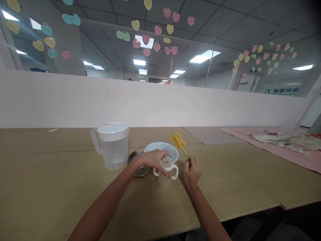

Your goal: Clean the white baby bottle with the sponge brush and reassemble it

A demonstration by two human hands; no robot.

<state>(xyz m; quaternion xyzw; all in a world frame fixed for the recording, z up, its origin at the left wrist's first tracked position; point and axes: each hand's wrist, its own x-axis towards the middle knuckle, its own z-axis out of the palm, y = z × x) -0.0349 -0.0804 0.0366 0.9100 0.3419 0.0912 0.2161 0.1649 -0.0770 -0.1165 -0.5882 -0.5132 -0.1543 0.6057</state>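
Observation:
My left hand (154, 159) rests over the top of a small clear cup with two white handles (166, 175), gripping its lid. The cup stands upright on the wooden table (62, 187). Just to its right, my right hand (192, 172) holds the green handle of a brush with a yellow sponge head (178, 140), which points up and to the left. Behind the cup lies a pale blue bowl (155, 147). A round metal lid (136, 164) sits partly hidden under my left wrist.
A clear plastic pitcher (112, 144) with a white lid, part full of water, stands to the left of the bowl. A pink mat (276, 147) with packets lies at the far right. A white partition wall runs behind the table.

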